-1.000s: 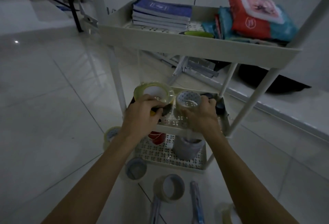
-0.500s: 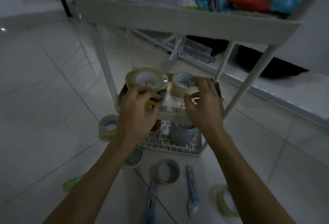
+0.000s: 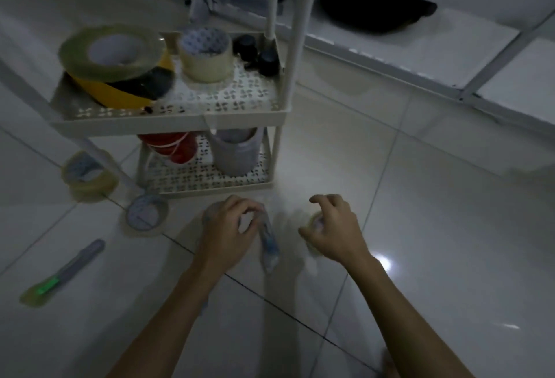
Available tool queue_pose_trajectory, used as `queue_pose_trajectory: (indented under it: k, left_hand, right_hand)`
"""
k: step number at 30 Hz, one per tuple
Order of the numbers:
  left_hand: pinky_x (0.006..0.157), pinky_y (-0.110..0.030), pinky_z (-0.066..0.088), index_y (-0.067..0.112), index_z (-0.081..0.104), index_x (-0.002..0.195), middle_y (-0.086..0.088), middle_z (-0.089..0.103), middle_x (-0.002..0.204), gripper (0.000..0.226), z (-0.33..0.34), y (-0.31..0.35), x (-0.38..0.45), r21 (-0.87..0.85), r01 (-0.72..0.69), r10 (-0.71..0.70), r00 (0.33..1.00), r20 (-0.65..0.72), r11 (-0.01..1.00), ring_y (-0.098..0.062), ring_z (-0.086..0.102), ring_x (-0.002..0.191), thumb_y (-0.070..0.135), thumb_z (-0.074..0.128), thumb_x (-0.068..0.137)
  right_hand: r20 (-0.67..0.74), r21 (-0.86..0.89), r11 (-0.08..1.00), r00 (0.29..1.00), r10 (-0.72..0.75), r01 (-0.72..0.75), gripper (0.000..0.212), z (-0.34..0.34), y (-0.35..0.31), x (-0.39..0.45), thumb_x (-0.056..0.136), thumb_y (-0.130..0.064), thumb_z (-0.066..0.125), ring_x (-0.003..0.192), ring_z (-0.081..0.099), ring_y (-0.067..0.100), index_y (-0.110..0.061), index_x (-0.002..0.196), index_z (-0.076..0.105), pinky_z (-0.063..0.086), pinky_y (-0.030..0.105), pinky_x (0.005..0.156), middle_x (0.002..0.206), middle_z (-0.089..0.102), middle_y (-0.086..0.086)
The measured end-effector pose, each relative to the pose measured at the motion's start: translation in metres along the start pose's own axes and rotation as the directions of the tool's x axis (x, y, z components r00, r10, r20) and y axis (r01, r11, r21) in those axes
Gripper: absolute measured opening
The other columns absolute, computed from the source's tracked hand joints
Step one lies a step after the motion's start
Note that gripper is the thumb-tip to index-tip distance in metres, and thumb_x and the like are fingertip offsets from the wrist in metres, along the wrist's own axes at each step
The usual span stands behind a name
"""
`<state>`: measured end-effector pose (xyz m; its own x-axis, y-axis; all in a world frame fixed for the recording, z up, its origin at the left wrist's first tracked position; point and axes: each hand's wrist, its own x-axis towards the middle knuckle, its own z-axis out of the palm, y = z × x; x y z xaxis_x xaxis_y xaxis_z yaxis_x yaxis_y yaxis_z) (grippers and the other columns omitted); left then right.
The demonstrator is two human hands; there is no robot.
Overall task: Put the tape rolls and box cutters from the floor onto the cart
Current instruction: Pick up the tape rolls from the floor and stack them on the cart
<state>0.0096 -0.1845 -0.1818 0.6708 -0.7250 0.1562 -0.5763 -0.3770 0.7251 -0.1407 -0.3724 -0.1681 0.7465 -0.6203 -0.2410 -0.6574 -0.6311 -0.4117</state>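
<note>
My left hand (image 3: 229, 235) is down on the floor, its fingers curled around the rim of a tape roll (image 3: 207, 215) that it mostly hides. A blue box cutter (image 3: 270, 247) lies just right of that hand. My right hand (image 3: 330, 227) hovers with spread fingers over a pale tape roll (image 3: 316, 221). Two more tape rolls (image 3: 87, 176) (image 3: 145, 215) and a green-ended box cutter (image 3: 63, 272) lie to the left. On the cart's middle shelf (image 3: 180, 116) a greenish roll (image 3: 111, 51) sits on a yellow-black roll (image 3: 120, 92), beside a clear roll (image 3: 205, 56).
Two black caps (image 3: 258, 53) stand at the shelf's back right corner. The bottom shelf (image 3: 210, 185) holds a red item (image 3: 171, 146) and a grey container (image 3: 235, 152). A dark shape (image 3: 375, 8) lies by the wall behind the cart.
Both hands have let go of the rolls on the middle shelf and dropped to the floor in front of the cart. The view has tilted down.
</note>
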Motion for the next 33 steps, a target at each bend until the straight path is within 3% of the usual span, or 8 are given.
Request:
queue_pose_trajectory:
  k: [3, 5, 11, 14, 18, 22, 26, 33]
  left_hand:
    - [0.078, -0.001, 0.039, 0.021, 0.072, 0.1, 0.014, 0.058, 0.097, 0.021, 0.014, 0.0, -0.001, 0.006, 0.035, -0.035, 0.997, 0.064, 0.999, 0.012, 0.055, 0.089, 0.004, 0.075, 0.088]
    - [0.078, 0.002, 0.036, 0.021, 0.072, 0.101, 0.013, 0.057, 0.098, 0.022, 0.015, 0.001, -0.001, -0.004, 0.049, -0.048, 0.994, 0.093, 0.999, 0.018, 0.054, 0.097, 0.003, 0.074, 0.089]
    - [0.083, -0.032, 0.057, 0.03, 0.071, 0.103, 0.014, 0.064, 0.104, 0.026, -0.012, 0.002, 0.003, -0.057, 0.034, -0.032, 0.999, 0.037, 0.998, -0.003, 0.063, 0.095, 0.008, 0.073, 0.09]
    - [0.087, -0.024, 0.053, 0.032, 0.07, 0.104, 0.016, 0.062, 0.108, 0.023, -0.043, 0.01, 0.005, -0.077, 0.055, -0.056, 0.998, -0.017, 0.996, -0.002, 0.062, 0.102, 0.012, 0.071, 0.093]
    - [0.088, -0.012, 0.047, 0.023, 0.072, 0.105, 0.014, 0.061, 0.107, 0.015, -0.099, 0.02, 0.015, -0.008, -0.069, 0.066, 0.978, -0.198, 0.998, 0.001, 0.06, 0.104, 0.012, 0.07, 0.095]
    - [0.085, -0.007, 0.042, 0.014, 0.072, 0.103, 0.006, 0.064, 0.103, 0.012, -0.154, 0.03, 0.031, 0.148, -0.115, 0.165, 0.906, -0.39, 0.982, -0.008, 0.061, 0.096, 0.006, 0.068, 0.095]
    - [0.084, -0.028, 0.053, 0.011, 0.072, 0.107, -0.004, 0.066, 0.109, 0.014, -0.187, 0.032, 0.058, 0.26, -0.142, 0.256, 0.837, -0.483, 0.955, -0.021, 0.065, 0.103, 0.017, 0.065, 0.098]
    - [0.102, -0.055, 0.049, 0.021, 0.065, 0.131, -0.003, 0.055, 0.141, 0.044, -0.191, 0.005, 0.096, 0.361, 0.017, 0.117, 0.931, -0.345, 0.932, -0.028, 0.055, 0.131, 0.043, 0.063, 0.094]
  right_hand:
    - [0.111, -0.072, 0.994, 0.99, 0.086, -0.079, 0.089, 0.015, 0.02, -0.006, 0.076, -0.05, 0.079, 0.146, 0.033, 0.033, -0.028, 0.151, 0.038, 0.036, 0.053, 0.117, 0.156, 0.034, 0.009]
    - [0.103, -0.01, 0.998, 0.992, 0.068, -0.067, 0.082, 0.022, 0.027, -0.005, 0.078, -0.043, 0.08, 0.138, 0.041, 0.033, -0.026, 0.148, 0.041, 0.046, 0.051, 0.108, 0.147, 0.041, 0.007]
    - [-0.016, 0.034, 0.998, 0.999, -0.049, 0.049, 0.068, 0.015, 0.015, -0.002, 0.075, -0.051, 0.077, 0.125, 0.05, 0.021, -0.034, 0.136, 0.052, 0.054, 0.035, 0.086, 0.138, 0.051, -0.006]
    - [-0.102, 0.069, 0.984, 0.982, -0.159, 0.167, 0.065, -0.005, -0.015, -0.006, 0.071, -0.058, 0.068, 0.123, 0.05, 0.014, -0.042, 0.132, 0.054, 0.053, 0.032, 0.085, 0.139, 0.05, -0.017]
    - [-0.245, 0.13, 0.918, 0.909, -0.337, 0.376, 0.066, -0.041, -0.069, -0.01, 0.071, -0.061, 0.068, 0.119, 0.053, 0.01, -0.041, 0.134, 0.059, 0.056, 0.033, 0.084, 0.136, 0.055, -0.015]
    - [-0.415, 0.136, 0.809, 0.774, -0.478, 0.572, 0.065, -0.079, -0.13, -0.014, 0.069, -0.057, 0.071, 0.114, 0.057, 0.01, -0.035, 0.13, 0.068, 0.049, 0.021, 0.084, 0.131, 0.061, -0.011]
    - [-0.486, 0.094, 0.752, 0.69, -0.537, 0.652, 0.063, -0.108, -0.179, -0.009, 0.074, -0.057, 0.068, 0.118, 0.056, 0.011, -0.029, 0.13, 0.069, 0.049, 0.024, 0.087, 0.131, 0.063, -0.006]
    - [-0.485, -0.006, 0.839, 0.732, -0.478, 0.544, 0.047, -0.127, -0.228, 0.043, 0.089, -0.055, 0.06, 0.134, 0.05, 0.032, -0.033, 0.13, 0.065, 0.05, 0.049, 0.102, 0.147, 0.055, 0.006]
